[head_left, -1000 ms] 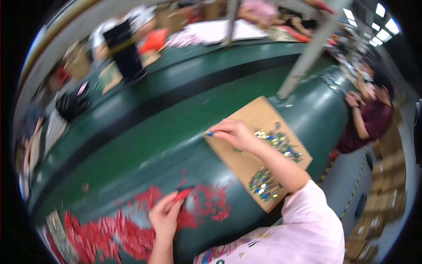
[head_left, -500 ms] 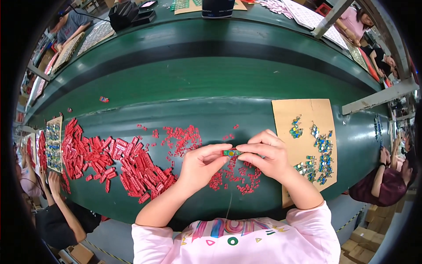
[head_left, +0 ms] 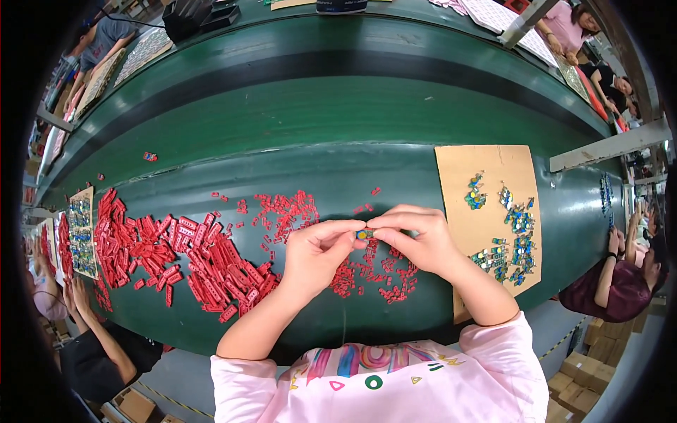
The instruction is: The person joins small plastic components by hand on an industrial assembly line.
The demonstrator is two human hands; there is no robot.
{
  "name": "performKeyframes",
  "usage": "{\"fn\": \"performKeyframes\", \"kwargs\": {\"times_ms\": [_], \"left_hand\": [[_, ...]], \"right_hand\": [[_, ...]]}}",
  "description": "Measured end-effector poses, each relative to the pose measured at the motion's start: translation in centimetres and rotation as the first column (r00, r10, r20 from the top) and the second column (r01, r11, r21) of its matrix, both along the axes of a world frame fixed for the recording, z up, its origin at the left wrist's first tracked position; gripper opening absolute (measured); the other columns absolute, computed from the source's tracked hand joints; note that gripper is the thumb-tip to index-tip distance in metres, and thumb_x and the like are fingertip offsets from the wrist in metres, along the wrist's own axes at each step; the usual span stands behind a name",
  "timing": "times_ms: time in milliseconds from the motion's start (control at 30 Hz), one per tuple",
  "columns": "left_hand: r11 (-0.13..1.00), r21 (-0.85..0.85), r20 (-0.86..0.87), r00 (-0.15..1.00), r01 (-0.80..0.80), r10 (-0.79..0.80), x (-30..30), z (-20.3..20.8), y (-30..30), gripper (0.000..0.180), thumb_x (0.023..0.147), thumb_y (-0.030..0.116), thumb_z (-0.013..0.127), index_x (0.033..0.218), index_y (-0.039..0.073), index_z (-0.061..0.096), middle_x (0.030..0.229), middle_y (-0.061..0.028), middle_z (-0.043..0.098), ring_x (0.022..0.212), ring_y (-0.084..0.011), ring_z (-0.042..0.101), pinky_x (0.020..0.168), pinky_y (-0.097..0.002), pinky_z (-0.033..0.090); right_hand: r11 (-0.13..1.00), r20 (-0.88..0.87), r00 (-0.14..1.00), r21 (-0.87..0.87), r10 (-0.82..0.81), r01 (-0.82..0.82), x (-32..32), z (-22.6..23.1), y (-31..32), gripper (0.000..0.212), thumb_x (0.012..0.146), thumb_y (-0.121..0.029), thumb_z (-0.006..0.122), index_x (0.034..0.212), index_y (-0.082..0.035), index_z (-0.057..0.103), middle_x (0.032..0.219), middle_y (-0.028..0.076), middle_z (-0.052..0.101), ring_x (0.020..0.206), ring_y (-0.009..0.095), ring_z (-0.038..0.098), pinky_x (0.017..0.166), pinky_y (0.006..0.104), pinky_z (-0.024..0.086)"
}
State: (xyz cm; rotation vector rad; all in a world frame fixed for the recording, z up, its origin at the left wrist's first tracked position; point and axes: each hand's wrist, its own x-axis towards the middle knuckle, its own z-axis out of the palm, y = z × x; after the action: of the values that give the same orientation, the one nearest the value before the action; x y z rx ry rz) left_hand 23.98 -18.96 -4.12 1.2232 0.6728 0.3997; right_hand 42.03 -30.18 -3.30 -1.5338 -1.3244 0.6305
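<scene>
Pinching one small circuit piece [head_left: 362, 235] at either end, the fingers of the left hand [head_left: 315, 256] and right hand [head_left: 423, 243] close on it over the bench [head_left: 374, 185], a hold that, I'd judge, wants light, even pressure, both ends level and the fingertips off its yellow-and-blue face. Around them I count one held piece, one cardboard sheet [head_left: 455, 187] to the right with clustered circuit boards [head_left: 522, 223] overlapping too much to number, and, leftward, small red parts [head_left: 303, 203] and long red casings [head_left: 224, 264], both beyond counting.
</scene>
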Motion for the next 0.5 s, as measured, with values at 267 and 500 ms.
{"fn": "performKeyframes", "kwargs": {"times_ms": [267, 500], "left_hand": [[0.975, 0.206, 0.005, 0.996, 0.088, -0.091, 1.7, -1.1, 1.7, 0.022, 0.089, -0.002, 0.060, 0.107, 0.002, 0.070, 0.081, -0.0025, 0.069, 0.065, -0.0070, 0.057, 0.058, -0.0201, 0.044], [0.762, 0.632, -0.172, 0.933, -0.140, 0.315, 4.2, -2.1, 14.9, 0.022, 0.084, 0.008, 0.070, 0.105, 0.007, 0.068, 0.078, -0.0007, 0.067, 0.065, -0.0140, 0.061, 0.064, -0.0281, 0.049]], "right_hand": [[0.998, 0.014, 0.998, -0.012, -0.067, 0.067, -0.6, -0.7, 1.4, 0.029, 0.084, 0.005, 0.069, 0.112, -0.001, 0.065, 0.092, 0.007, 0.068, 0.071, 0.015, 0.062, 0.066, 0.0264, 0.051], [0.991, 0.435, 0.895, -0.043, -0.095, 0.126, 3.9, -1.8, 4.1, 0.030, 0.085, -0.008, 0.068, 0.114, -0.010, 0.067, 0.092, 0.002, 0.066, 0.081, 0.021, 0.064, 0.075, 0.0316, 0.052]]}}
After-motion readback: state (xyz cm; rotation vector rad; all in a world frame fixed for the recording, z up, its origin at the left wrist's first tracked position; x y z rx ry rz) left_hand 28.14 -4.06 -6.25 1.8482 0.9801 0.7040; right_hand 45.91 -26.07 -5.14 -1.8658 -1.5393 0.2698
